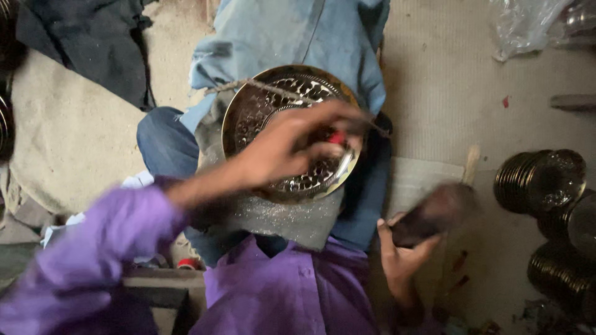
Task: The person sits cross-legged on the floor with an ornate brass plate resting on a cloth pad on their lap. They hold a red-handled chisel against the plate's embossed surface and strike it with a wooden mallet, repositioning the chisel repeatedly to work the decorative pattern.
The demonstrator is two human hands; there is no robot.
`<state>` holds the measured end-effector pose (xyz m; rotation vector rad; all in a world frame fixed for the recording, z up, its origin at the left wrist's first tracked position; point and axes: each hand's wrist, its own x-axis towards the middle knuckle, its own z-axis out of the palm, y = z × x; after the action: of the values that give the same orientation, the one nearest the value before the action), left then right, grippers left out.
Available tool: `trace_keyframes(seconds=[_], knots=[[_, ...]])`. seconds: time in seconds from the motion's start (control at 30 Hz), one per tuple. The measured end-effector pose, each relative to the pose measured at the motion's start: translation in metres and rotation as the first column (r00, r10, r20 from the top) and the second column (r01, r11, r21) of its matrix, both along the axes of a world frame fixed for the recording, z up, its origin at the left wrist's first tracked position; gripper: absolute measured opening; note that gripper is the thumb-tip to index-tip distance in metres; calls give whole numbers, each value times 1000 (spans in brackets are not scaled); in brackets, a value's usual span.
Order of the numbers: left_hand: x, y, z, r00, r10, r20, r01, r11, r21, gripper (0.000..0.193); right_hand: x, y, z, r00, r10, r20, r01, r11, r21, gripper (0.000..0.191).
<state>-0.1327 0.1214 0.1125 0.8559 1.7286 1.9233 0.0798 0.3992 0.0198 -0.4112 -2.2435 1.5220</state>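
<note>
Fingers (335, 139) of left hand (292, 146) pinch a small red-tipped tool, tip down on the pierced brass plate (261, 105) resting on the lap. Right hand (403, 248), lower right and clear of the plate, grips a blurred dark wooden mallet (434, 214), long axis slanting toward the tool.

Left hand (292, 146) motion-blurred; right hand's (403, 254) dark object (434, 214) blurred, unidentifiable.

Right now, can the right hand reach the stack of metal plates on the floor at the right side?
Probably yes. The right hand holds a dark, blurred object, and the stacked plates lie just beyond it on the floor with nothing between. But the hand is occupied, so grasping would be difficult.
</note>
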Motion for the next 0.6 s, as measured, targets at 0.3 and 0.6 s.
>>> trace_keyframes(seconds=[0.3, 0.6], knots=[[62, 6, -4, 725, 669, 162, -626, 739, -247, 55, -46, 6, -9, 967, 167, 192, -157, 985, -69, 35], [76, 13, -14, 713, 701, 0, -682, 694, -231, 48, -120, 27, 82, 882, 388, 267, -436, 887, 150, 76]])
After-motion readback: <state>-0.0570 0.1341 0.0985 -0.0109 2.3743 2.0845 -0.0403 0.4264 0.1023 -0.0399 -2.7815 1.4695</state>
